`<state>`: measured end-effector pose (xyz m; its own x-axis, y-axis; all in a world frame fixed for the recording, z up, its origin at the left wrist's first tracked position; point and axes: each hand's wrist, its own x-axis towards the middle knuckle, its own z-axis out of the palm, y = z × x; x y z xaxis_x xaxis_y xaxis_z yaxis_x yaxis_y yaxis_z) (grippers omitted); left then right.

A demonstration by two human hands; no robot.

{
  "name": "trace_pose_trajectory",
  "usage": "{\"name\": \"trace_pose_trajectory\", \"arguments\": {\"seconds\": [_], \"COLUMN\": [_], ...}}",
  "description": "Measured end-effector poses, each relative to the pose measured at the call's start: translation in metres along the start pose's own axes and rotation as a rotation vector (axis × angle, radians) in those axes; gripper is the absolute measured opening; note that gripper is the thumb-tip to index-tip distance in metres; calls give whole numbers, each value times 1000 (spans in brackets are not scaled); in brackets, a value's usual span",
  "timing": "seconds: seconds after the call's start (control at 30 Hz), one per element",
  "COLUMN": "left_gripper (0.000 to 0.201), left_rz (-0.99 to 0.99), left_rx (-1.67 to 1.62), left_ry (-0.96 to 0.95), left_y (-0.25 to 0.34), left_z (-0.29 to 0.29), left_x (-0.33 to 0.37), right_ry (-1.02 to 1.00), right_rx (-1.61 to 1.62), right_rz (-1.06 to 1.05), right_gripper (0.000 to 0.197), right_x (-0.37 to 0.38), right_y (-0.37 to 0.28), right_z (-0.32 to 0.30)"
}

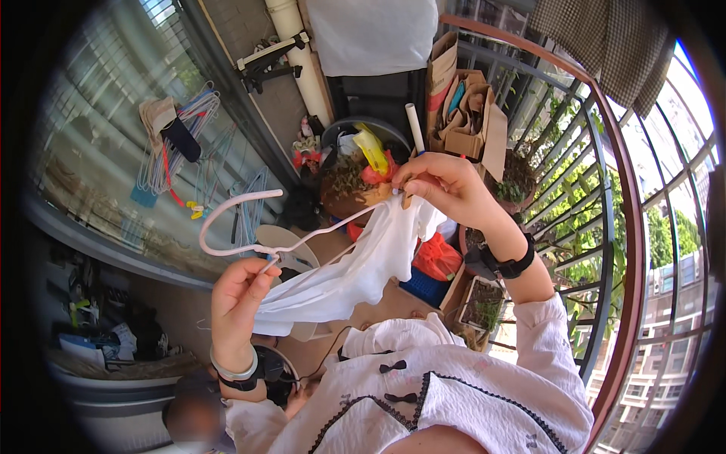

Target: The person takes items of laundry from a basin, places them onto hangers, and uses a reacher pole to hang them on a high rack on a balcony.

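A pale pink clothes hanger (242,199) is held up in front of me, its hook pointing left. My left hand (236,299) pinches it just below the hook, thumb against fingertips. White thin cloth, seemingly a garment (333,276), drapes in folds along the hanger and sags below it. At the hanger's right end, my right hand (448,188) is closed, pinching the garment's upper edge. A small tan piece (407,202) shows under its fingertips; I cannot tell whether it is a clip.
Several hangers (178,147) hang by the glass at left. Behind the garment are a dark tub (329,136) of mixed items, cardboard boxes (463,140) and a red plastic bag (437,256). Railing (605,189) curves along the right. A person's blurred head (193,412) is at lower left.
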<state>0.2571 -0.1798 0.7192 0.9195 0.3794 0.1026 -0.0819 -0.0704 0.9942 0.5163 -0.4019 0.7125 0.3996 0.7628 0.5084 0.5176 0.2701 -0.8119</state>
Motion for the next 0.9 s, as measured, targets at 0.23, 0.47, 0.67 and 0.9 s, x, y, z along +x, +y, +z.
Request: {"name": "trace_pose_trajectory", "arguments": {"seconds": [0.23,0.47,0.67,0.9], "left_gripper": [18,13,13,12], "left_rz": [-48,-120,-218,-102], "left_rx": [11,28,112,447], "left_ry": [103,102,265,153], "left_y": [-6,-54,-71,-110], "left_z": [0,16,26,25], "left_x": [-8,-22,-31,-53], "right_ry": [127,866,519,-82], "right_rx": [199,230,-488,-1358], "right_rz": [-15,388,959,826], "right_gripper": [50,22,32,28], "right_x": [-10,-68,-163,-157], "right_y": [19,205,389,462], "right_z": [-37,-126,-132,-155]}}
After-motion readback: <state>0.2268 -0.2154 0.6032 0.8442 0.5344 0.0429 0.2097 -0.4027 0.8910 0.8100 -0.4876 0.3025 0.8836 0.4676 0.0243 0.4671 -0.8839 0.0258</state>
